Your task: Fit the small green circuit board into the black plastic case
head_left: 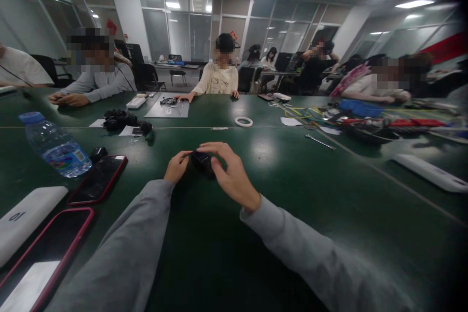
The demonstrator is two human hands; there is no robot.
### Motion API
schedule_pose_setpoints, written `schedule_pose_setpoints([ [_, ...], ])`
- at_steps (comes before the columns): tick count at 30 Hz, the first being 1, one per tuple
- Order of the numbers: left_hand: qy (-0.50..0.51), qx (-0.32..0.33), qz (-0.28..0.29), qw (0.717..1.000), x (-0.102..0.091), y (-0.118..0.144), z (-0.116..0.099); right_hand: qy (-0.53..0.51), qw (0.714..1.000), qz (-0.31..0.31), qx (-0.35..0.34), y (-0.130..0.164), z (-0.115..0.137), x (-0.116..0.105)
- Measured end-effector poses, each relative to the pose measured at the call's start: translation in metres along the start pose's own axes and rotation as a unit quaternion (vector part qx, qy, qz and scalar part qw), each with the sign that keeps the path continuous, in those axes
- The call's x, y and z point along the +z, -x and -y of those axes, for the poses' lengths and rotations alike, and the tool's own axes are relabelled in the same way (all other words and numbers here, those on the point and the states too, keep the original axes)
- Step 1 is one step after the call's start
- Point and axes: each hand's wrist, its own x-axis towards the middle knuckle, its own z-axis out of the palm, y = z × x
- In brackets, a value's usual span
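Observation:
Both of my hands meet over a small black object [202, 161] that rests on the dark green table [292, 190]. My left hand [176, 166] grips its left end with the fingertips. My right hand [228, 171] curls over its top and right side, hiding most of it. Grey sleeves cover both forearms. What the black object is cannot be made out.
At my left lie a water bottle [54, 145], two red-cased phones [98, 179], a white power bank [25, 217] and a pile of black parts [122, 121]. A tape ring [243, 121] and a metal tool [321, 142] lie farther off. Several people sit around the table.

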Motion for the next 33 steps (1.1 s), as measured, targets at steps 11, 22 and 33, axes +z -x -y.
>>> schedule_pose_setpoints([
  [11, -0.012, -0.039, 0.004, 0.999, -0.001, 0.000, 0.003, 0.177, 0.976, 0.075, 0.100, 0.035, -0.104, 0.047],
  [22, 0.061, -0.073, 0.002, 0.995, 0.001, 0.000, 0.003, 0.096, 0.990, 0.071, 0.068, 0.034, -0.101, 0.044],
  [33, 0.053, -0.045, 0.007, 0.998, 0.001, 0.002, 0.003, 0.111, 0.987, 0.077, 0.089, 0.034, -0.105, 0.046],
])
